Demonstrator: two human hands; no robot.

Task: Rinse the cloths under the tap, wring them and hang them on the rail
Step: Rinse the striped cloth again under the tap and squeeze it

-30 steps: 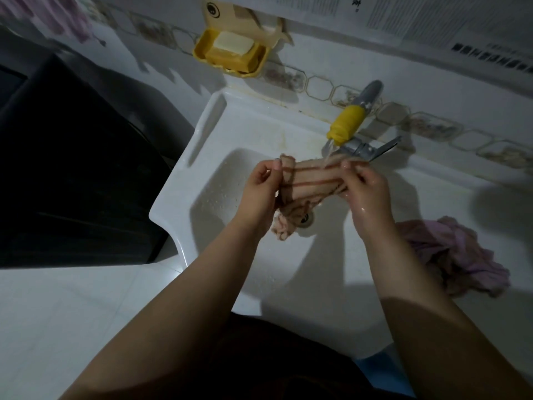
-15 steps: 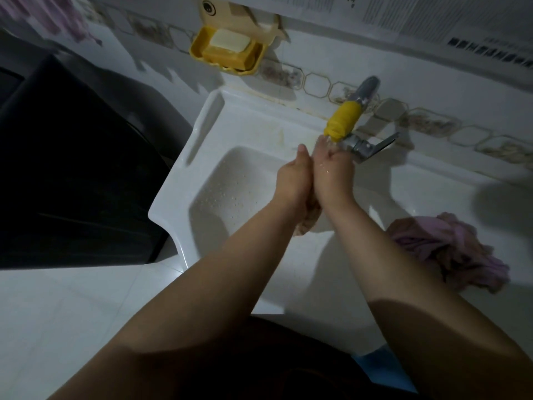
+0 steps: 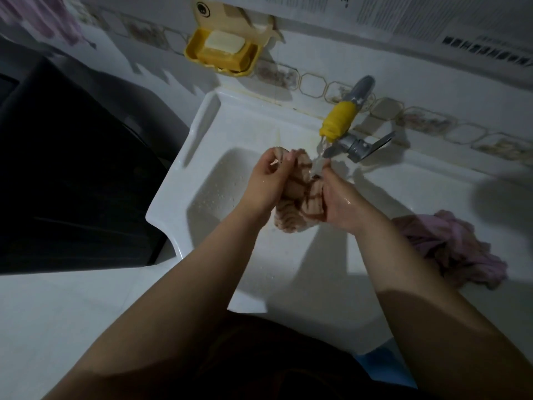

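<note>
Striped beige cloth (image 3: 294, 197) sits bunched in your left hand (image 3: 266, 180) and right hand (image 3: 339, 202), both gripping it under the yellow-tipped tap (image 3: 339, 121). You're rinsing; wringing it probably comes next.

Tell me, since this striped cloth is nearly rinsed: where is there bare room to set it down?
Bare sink ledge lies between the tap and the pink cloth. The white counter left of the basin is free. Under the water stream both hands, left hand and right hand, crowd the striped cloth.

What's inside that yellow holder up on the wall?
A pale bar of soap lies in the yellow holder, filling most of it. The soap covers the holder's floor, so anything under it cannot be seen.
</note>
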